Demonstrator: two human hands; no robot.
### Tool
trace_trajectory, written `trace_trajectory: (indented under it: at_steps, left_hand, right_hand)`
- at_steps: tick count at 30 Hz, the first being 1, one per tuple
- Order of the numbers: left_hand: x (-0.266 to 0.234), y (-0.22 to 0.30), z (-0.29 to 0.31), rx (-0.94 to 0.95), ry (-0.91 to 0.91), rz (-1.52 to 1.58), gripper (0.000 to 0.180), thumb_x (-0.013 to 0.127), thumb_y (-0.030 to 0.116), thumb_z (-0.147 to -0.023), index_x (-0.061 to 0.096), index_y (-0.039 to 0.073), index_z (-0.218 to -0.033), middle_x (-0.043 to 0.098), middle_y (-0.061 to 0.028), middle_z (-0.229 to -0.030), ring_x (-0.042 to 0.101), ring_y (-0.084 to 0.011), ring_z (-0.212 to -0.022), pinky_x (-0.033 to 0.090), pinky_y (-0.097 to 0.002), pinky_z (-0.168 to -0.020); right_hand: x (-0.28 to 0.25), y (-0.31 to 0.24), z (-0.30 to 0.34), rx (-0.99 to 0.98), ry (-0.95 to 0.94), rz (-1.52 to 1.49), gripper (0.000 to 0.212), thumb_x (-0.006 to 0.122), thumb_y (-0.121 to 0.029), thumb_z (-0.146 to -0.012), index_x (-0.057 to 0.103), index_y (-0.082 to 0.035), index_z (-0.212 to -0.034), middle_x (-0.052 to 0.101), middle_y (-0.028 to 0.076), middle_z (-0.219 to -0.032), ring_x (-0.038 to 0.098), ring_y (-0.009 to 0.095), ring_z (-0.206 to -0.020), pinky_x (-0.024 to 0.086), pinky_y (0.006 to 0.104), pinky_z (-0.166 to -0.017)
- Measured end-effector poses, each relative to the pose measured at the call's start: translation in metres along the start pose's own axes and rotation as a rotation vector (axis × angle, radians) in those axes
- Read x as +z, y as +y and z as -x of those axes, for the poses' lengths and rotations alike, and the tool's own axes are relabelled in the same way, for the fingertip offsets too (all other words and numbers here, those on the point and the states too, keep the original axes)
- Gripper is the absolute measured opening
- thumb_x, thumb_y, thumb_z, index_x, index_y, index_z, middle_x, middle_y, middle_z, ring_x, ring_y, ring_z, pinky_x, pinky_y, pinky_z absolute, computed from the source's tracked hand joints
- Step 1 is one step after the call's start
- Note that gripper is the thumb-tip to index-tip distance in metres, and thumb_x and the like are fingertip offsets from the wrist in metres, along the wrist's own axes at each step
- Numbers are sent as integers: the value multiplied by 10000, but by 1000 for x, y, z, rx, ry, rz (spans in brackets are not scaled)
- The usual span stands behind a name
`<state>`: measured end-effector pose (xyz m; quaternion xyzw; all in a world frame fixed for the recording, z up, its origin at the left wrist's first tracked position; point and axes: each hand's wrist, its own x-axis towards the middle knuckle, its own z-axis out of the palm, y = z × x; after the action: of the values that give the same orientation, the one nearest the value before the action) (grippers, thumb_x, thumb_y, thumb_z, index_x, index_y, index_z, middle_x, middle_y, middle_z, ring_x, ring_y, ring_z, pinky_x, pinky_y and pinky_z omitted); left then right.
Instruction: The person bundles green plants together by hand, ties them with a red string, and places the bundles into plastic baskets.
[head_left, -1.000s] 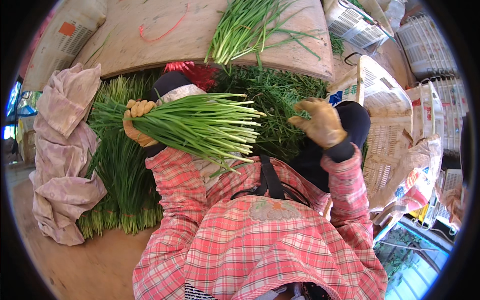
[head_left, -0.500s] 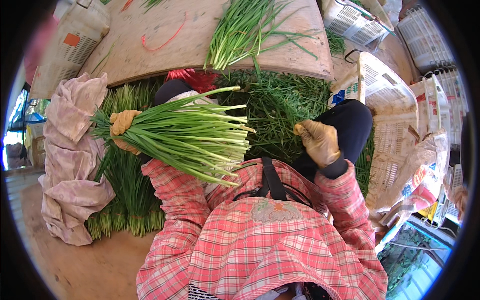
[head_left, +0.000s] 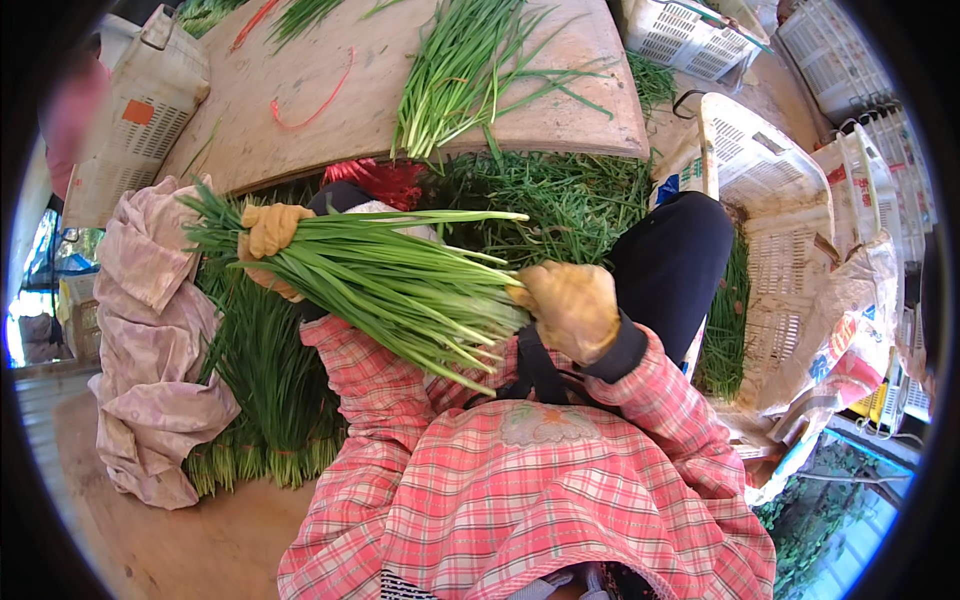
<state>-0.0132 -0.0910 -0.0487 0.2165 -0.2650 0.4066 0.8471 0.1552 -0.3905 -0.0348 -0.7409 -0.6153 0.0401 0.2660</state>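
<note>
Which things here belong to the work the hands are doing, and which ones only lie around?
In the work:
- bunch of green chives
- left hand, gripping one end
- right hand, at the other end

Lying around:
- loose chives on the wooden board
- white plastic crate
- pinkish cloth
- red string

Bundle of green chives [head_left: 380, 285] — held level across the lap, root ends left, leaf tips right. Left hand [head_left: 265, 240], tan glove, grip closed round the root end; right hand [head_left: 570, 305], tan glove, laid against the tips. Beneath, left: stacked chive bundles [head_left: 265, 400] beside a pink cloth [head_left: 150, 330]. Far: wooden surface [head_left: 300, 110] bearing loose chives [head_left: 455, 75] — white crates [head_left: 780, 200] at right.
</note>
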Motion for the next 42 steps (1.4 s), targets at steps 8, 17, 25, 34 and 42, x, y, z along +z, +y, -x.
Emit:
trace_trajectory:
  at_steps: [8,17,25,34,42]
  left_hand:
    - [-9,-16,13,441,-35,145,115,542,35,-792,450,82,-843,480,74,-641,452,-71,-615,405,-203,-645]
    - [-12,-31,7,166,-112,371,238,594,44,-758,434,35,-934,491,61,-664,481,-82,-626,443,-213,-683]
    - [-39,-6,28,308,-177,213,380,658,61,-707,413,0,-991,521,9,-808,505,-113,-758,436,-250,-781]
    - [-25,-19,24,333,-146,240,321,636,38,-695,403,29,-915,488,27,-736,474,-98,-684,418,-242,-743]
    - [-30,-1,28,330,-106,178,222,586,65,-740,409,60,-873,458,56,-685,453,-79,-644,411,-229,-717]
  right_hand:
    - [-17,54,52,642,169,-568,164,714,-132,-798,667,22,-763,596,98,-626,522,138,-495,436,277,-484]
    - [3,16,-41,267,-241,-1527,486,615,-81,-877,446,-6,-1327,603,77,-1174,569,127,-962,466,263,-851]
    - [-43,56,17,431,12,-1326,187,556,-126,-911,680,14,-913,684,84,-825,506,54,-615,397,192,-516]
    - [-15,49,-3,393,75,-1062,548,664,-274,-869,467,35,-1276,659,91,-911,579,121,-727,475,255,-655]
    - [-25,39,-6,627,393,-938,204,561,-160,-936,650,-11,-831,605,-1,-669,411,27,-563,358,191,-521]
